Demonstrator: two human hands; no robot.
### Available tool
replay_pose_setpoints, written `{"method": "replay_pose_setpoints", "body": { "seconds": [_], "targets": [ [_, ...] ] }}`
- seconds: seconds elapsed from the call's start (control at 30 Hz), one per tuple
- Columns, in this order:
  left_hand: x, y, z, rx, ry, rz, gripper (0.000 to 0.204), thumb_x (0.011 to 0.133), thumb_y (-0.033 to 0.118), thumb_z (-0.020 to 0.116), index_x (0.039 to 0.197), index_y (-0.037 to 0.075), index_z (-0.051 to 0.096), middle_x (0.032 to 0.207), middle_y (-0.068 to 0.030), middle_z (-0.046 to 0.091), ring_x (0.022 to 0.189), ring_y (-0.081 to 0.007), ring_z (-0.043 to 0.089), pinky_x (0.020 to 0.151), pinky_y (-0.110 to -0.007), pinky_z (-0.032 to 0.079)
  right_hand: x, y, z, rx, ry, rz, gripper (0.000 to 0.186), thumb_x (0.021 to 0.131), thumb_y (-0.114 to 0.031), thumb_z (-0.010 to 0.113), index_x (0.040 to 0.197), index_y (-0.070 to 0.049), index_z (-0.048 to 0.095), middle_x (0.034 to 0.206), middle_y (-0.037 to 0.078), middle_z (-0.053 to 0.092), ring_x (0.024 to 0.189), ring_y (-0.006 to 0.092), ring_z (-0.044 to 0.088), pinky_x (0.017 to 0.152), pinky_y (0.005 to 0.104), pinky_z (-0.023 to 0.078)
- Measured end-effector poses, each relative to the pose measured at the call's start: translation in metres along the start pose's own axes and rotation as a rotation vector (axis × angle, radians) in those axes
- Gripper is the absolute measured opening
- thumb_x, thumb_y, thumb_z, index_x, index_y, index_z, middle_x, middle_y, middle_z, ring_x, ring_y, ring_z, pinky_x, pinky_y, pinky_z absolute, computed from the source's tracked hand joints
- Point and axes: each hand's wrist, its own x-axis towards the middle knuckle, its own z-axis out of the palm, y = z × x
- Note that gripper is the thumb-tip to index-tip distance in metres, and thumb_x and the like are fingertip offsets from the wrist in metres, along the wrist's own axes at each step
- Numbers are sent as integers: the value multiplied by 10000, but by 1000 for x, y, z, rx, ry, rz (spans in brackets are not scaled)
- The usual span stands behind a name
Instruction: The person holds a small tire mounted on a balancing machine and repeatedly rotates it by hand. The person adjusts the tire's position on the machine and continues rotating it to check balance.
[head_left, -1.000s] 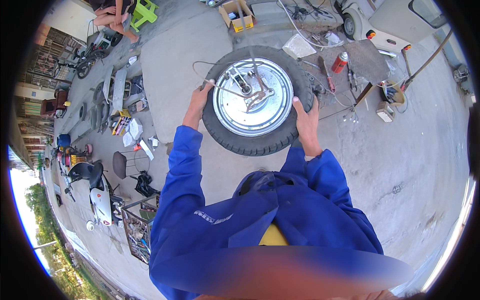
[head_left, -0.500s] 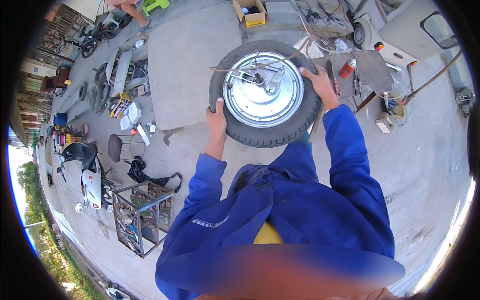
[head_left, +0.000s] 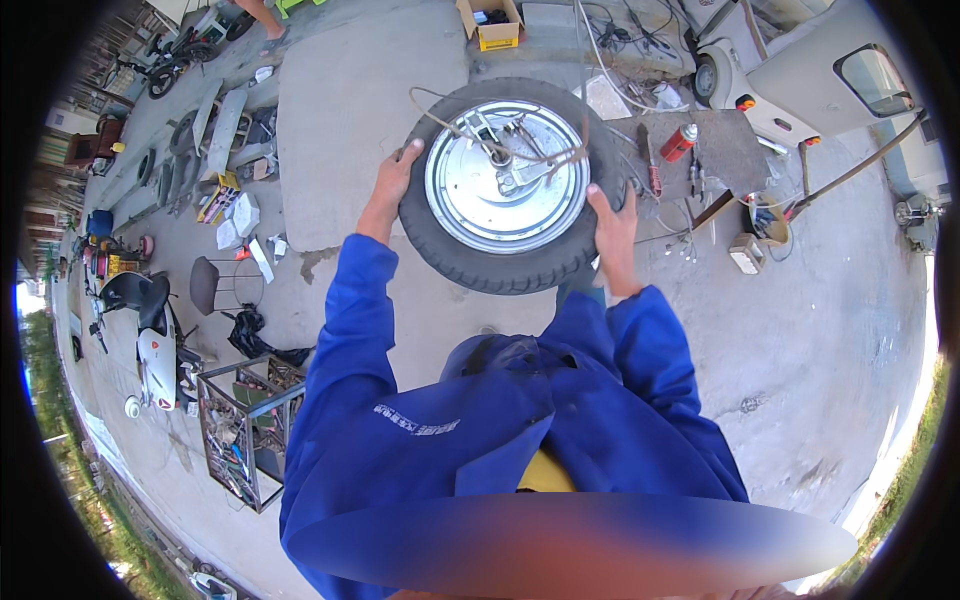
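Observation:
A wheel with a black tire (head_left: 500,270) and silver hub (head_left: 470,185) is held before me, face up, with cables (head_left: 435,105) and a metal bracket (head_left: 515,175) at its axle. My left hand (head_left: 393,175) is closed on the tire's left edge, thumb on top. My right hand (head_left: 615,230) grips the right edge, thumb along the sidewall. Just beyond it a worn board (head_left: 735,150) bears a red spray can (head_left: 680,143), a red-handled tool (head_left: 652,175) and other tools.
A cardboard box (head_left: 490,25) lies at the back, a white vehicle (head_left: 810,85) at back right, a bucket (head_left: 765,220) at right. On the left are a scooter (head_left: 155,365), stool (head_left: 205,285), metal-frame crate (head_left: 250,430) and loose panels (head_left: 225,130). Another person's leg (head_left: 262,20) shows at top left.
The wheel turned anticlockwise, then back clockwise. Since half a second ago my left hand has risen along the left edge and my right hand has come lower on the right.

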Motion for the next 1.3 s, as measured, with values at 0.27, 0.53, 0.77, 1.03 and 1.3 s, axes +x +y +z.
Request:
{"method": "replay_pose_setpoints", "body": {
  "seconds": [0.27, 0.53, 0.77, 1.03, 1.3],
  "targets": [
    [-125, -41, 63, -271, 490, -40, 852, 1011, 508, 682, 1482, -162, 442, 1407, -271, 601, 1253, -313, 612, 1063, -398, 494, 168, -14, 10, -154, -565, 73, 952, 809, -453, 863, 1540, 44, 506, 1364, 247, 671, 1184, 294, 681, 1029, 361, 518],
    [5, -10, -7, -35, 13, 50, 782, 1000, 534, 681, 1414, -119, 565, 1286, -246, 692, 1115, -285, 693, 976, -370, 551, -7, -12, 8, -6, 56, -14, 920, 926, -334, 808, 1568, 141, 352, 1445, 278, 589, 1314, 310, 583, 1127, 358, 434],
    [88, 64, 28, 297, -373, 84, 677, 1028, 563, 618, 1355, -26, 687, 1222, -179, 751, 1097, -259, 706, 973, -360, 548, -114, 16, 42, 38, 213, 60, 1029, 980, -328, 768, 1633, 127, 116, 1692, 296, 202, 1580, 370, 196, 1294, 440, 144],
    [-65, -29, 18, -294, 255, -36, 718, 1059, 516, 617, 1419, -104, 563, 1306, -205, 690, 1103, -253, 697, 947, -372, 573, 68, -18, -15, 67, -364, 36, 842, 906, -293, 822, 1552, 87, 439, 1361, 201, 660, 1192, 238, 652, 1047, 349, 506],
    [-155, -85, 82, -428, 468, -87, 938, 1028, 558, 646, 1574, -101, 264, 1436, -247, 538, 1244, -301, 599, 1039, -388, 514, 204, -34, 29, -188, -671, 75, 838, 807, -400, 898, 1416, 103, 617, 1279, 228, 709, 1088, 261, 712, 951, 336, 559]
  ]
}}
